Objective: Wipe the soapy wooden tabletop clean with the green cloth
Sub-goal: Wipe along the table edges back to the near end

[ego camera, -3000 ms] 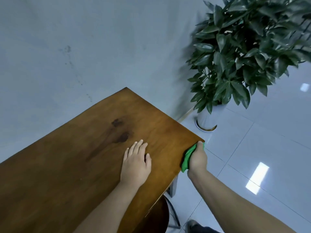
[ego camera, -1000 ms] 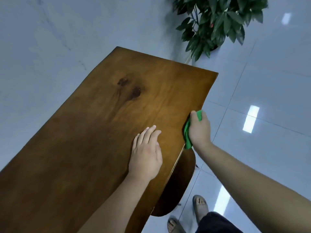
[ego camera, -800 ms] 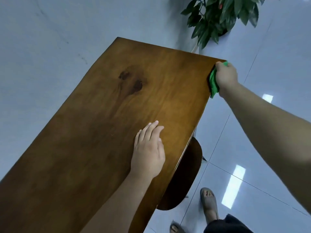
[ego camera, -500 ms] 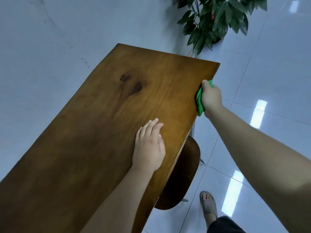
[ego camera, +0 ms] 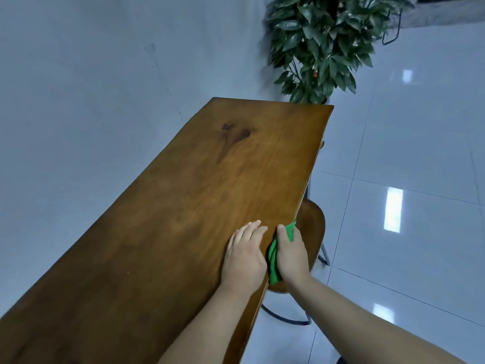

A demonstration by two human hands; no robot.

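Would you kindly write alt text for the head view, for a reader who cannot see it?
A right hand grips a green cloth against the right edge of a wooden tabletop, the left hand resting flat on the wood beside it. A wooden stool sits below that edge; a leafy plant stands beyond the table's far end.

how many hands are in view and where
2. The left hand rests flat on the wooden tabletop near its right edge. The right hand grips the green cloth against that edge, close beside the left. Neither is hidden.
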